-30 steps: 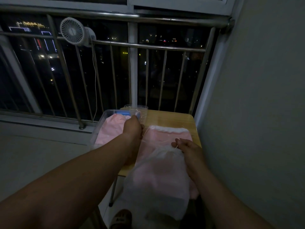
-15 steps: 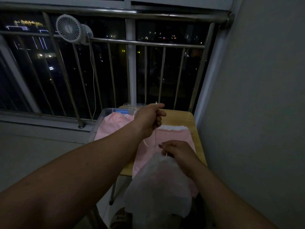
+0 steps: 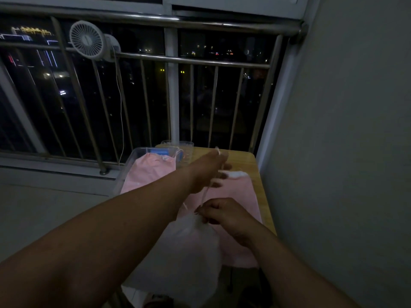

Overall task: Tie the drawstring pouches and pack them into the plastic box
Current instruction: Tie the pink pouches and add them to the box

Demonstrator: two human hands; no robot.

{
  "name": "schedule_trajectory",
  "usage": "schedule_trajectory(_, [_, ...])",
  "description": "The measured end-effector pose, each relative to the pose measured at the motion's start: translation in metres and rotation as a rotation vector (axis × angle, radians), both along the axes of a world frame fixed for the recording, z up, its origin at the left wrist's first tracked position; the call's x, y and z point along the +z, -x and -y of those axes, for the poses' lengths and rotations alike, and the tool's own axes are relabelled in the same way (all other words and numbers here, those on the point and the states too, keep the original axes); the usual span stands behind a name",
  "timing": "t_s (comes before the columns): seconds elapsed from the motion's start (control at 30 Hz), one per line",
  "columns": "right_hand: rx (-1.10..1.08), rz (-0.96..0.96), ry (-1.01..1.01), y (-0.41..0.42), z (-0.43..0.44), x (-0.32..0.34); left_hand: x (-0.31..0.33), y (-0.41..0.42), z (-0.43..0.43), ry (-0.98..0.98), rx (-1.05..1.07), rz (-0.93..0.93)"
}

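Currently, one pink pouch (image 3: 151,172) lies in the plastic box (image 3: 131,160). The left hand (image 3: 209,172) curls round the taut drawstring (image 3: 204,194); the right hand (image 3: 224,215) pinches the white pouch (image 3: 191,247) neck above the table (image 3: 244,161). Tying and packing remain.

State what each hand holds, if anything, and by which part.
Left hand: the drawstring, near its free end. Right hand: the white pouch, pinched at its gathered neck.
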State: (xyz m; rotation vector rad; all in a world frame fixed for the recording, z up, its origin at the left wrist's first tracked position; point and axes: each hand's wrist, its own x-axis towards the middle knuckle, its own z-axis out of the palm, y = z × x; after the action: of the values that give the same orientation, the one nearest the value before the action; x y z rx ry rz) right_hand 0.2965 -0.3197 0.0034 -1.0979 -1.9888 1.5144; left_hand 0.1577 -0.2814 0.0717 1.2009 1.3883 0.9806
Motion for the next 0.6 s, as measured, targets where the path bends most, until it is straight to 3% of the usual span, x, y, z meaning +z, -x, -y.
schedule_trajectory(0.07, [-0.071,-0.052,0.025,-0.004,-0.003,-0.003,-0.009,0.006,0.006,0.049,-0.072,-0.488])
schedule_trajectory(0.2, [-0.219,-0.081,0.096,-0.014,-0.017,-0.008,-0.028,0.014,0.031,-0.004,-0.223,-0.785])
schedule_trajectory(0.23, [-0.236,-0.076,0.096,-0.016,-0.019,-0.008,-0.032,0.015,0.038,-0.038,-0.256,-0.821])
schedule_trajectory(0.37, [-0.255,-0.026,0.038,-0.02,-0.02,-0.008,-0.054,0.021,0.052,-0.071,-0.195,-0.606])
schedule_trajectory(0.6, [-0.259,0.071,-0.1,-0.022,-0.013,-0.001,-0.066,0.016,0.069,-0.237,-0.108,-0.737])
